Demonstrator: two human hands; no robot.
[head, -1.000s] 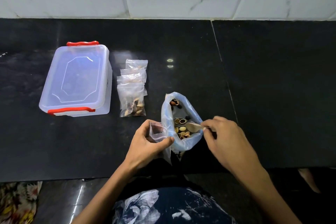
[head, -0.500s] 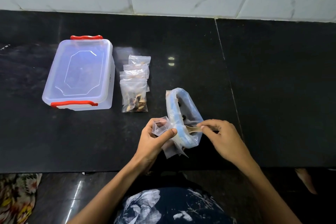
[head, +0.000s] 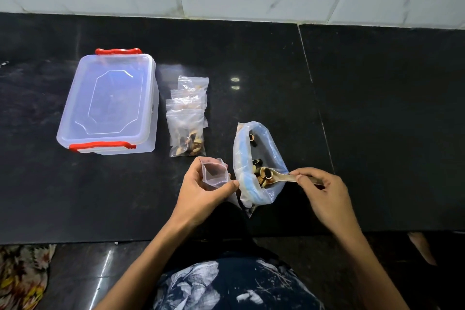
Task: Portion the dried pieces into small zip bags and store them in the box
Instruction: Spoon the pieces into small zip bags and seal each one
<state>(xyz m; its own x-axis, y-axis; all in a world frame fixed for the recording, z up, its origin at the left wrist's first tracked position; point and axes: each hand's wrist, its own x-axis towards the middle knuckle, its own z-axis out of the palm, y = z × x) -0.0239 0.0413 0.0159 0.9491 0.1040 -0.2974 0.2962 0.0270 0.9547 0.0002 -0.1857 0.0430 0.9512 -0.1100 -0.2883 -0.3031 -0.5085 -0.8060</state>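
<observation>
Clear plastic is what nearly everything here is made of, and how each piece lies looks tied to the portioning. On the black stone counter (head: 377, 121) the big supply bag (head: 259, 163) sits just short of the near edge with its rim rolled down, presumably so the mouth stays wide and the dried pieces (head: 261, 175) inside can be reached with a spoon. At about ten o'clock from it lies a small overlapping stack of filled zip bags (head: 187, 121), and at nine o'clock from that stack, just beside it, stands the storage box (head: 108, 103), lid on and red clips at its far and near ends; it seems the packets are being gathered there to go in together once the lid comes off. The left hand (head: 203, 194) is at nine o'clock from the supply bag, almost against its rim, with thumb and fingers curled round an empty zip bag (head: 214, 173), propping its mouth open and turned up, so that a scoop has only a short way to travel. The right hand (head: 324, 196) comes in from three o'clock, wrist raised, fingertips (head: 298, 176) pinching the handle of a pale spoon (head: 276, 176) whose bowl rests among the pieces at the near end of the supply bag with a few shells on it. By my reading, the scoop is loaded and the tip into the small bag has not yet been made.
</observation>
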